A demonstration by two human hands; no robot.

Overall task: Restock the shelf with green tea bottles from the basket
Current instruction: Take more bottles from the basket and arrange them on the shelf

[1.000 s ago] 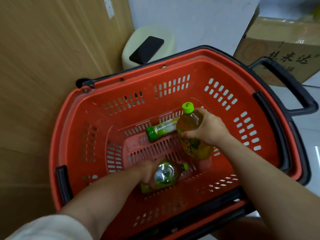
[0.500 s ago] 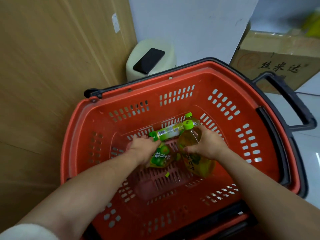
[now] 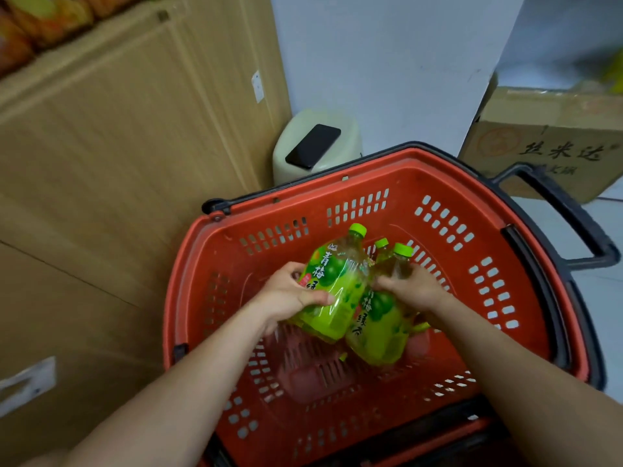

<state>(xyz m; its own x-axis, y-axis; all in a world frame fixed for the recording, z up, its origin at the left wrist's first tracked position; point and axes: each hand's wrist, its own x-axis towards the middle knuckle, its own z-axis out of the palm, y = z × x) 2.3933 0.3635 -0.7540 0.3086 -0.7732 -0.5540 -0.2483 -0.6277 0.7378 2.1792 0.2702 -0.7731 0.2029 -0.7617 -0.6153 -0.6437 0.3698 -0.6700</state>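
Observation:
A red plastic basket point(image 3: 472, 197) with black handles sits on the floor below me. My left hand point(image 3: 286, 293) grips one green tea bottle point(image 3: 337, 284) by its green label, lifted above the basket floor with its lime cap pointing away. My right hand point(image 3: 414, 286) holds a second green tea bottle point(image 3: 377, 335) beside it, and the cap of a third bottle point(image 3: 382, 243) shows just behind; whether that hand holds it too is unclear. The two held bottles touch side by side.
A wooden shelf side panel point(image 3: 118, 146) fills the left, with snack packets point(image 3: 30, 21) on top. A cream bin point(image 3: 303, 143) with a black phone point(image 3: 313, 145) on it stands behind the basket. A cardboard box point(image 3: 556, 139) lies at the right.
Both hands have lifted their bottles up off the basket floor and brought them together. The camera view has tilted upward, showing more of the shelf panel and wall.

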